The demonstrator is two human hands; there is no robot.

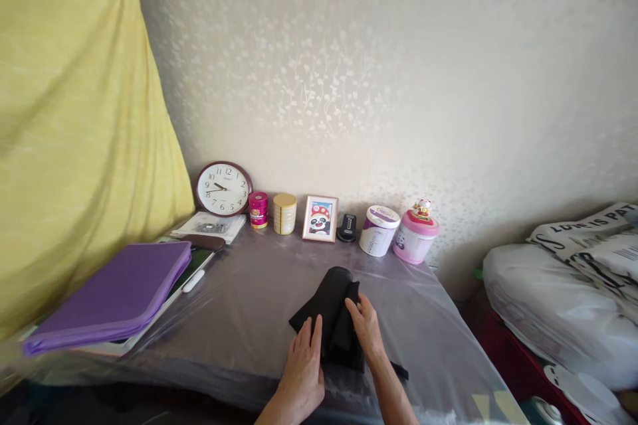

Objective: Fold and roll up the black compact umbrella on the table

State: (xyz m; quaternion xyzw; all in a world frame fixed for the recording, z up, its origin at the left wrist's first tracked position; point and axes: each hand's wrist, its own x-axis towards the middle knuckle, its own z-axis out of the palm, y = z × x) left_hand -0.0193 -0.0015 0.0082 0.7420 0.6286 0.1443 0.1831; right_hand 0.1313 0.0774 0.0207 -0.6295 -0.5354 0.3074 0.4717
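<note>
A black folded item [329, 309], cloth-like and with a strap end [400, 370] sticking out at its lower right, lies on the plastic-covered table [234, 332]. I cannot tell exactly what kind of thing it is. My left hand [305, 365] rests against its lower left side, fingers stretched out and held flat. At the right edge, my right hand [366, 327] pinches a fold of the black item between thumb and fingers. The fingertips of my right hand are partly hidden by the fabric.
Along the wall stand a clock [224, 189], a pink can [258, 210], a yellow can [285, 214], a framed panda picture [320, 219], a small black device [347, 228] and two tubs [379, 232]. A purple folder [114, 289] lies left. Bags [558, 305] sit beyond the right edge.
</note>
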